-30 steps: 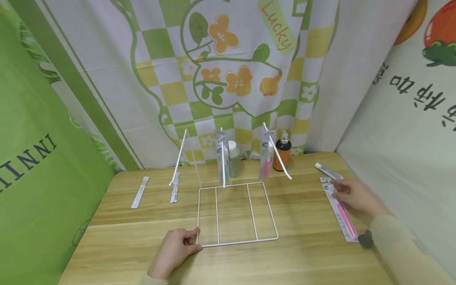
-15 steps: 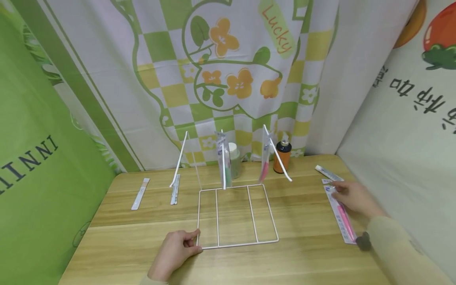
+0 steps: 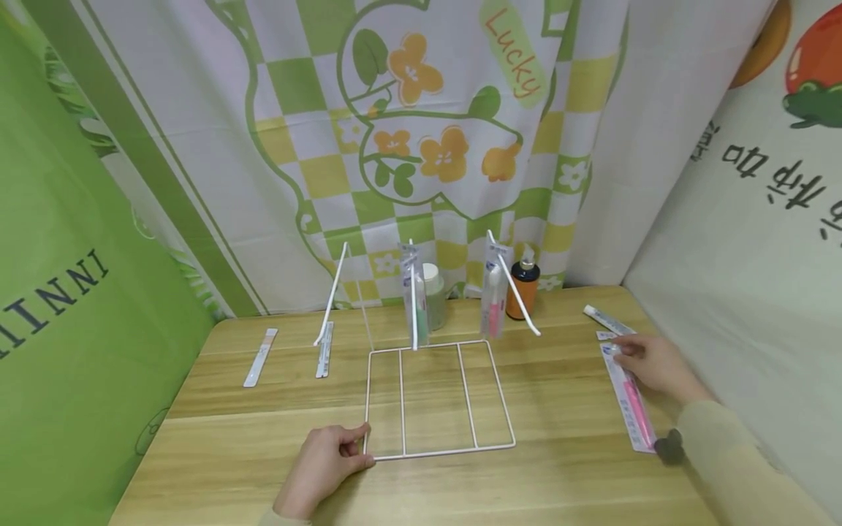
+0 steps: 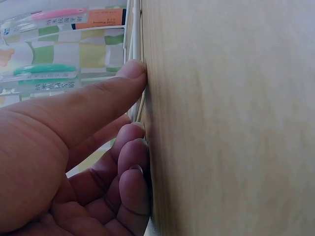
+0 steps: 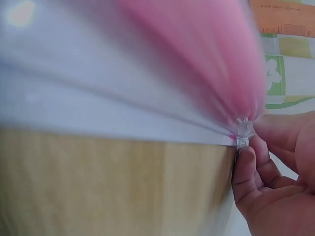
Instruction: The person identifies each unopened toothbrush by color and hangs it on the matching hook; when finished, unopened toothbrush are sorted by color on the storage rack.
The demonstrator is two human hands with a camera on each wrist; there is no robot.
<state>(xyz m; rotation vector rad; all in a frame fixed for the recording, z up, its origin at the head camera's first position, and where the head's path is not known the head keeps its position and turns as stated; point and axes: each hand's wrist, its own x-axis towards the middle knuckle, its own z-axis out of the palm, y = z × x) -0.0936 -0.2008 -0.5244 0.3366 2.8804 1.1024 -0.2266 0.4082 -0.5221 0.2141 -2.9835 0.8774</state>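
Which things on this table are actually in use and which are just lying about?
In use:
- wire rack, its corner held by the left hand
- pink toothbrush pack, its top end pinched by the right hand

Lying about:
- two packs at the table's left
- orange bottle
- green jar

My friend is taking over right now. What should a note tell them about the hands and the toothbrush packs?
Left hand: holds the near left corner of the white wire rack, which stands on the wooden table.
Right hand: pinches the top end of the pink toothbrush pack, which lies flat at the table's right edge.
Done: a green toothbrush pack and another pink pack hang on the rack's middle and right pegs.
Left: the left peg is bare. Two packs lie flat on the table's left side, and one more lies beyond the right hand.
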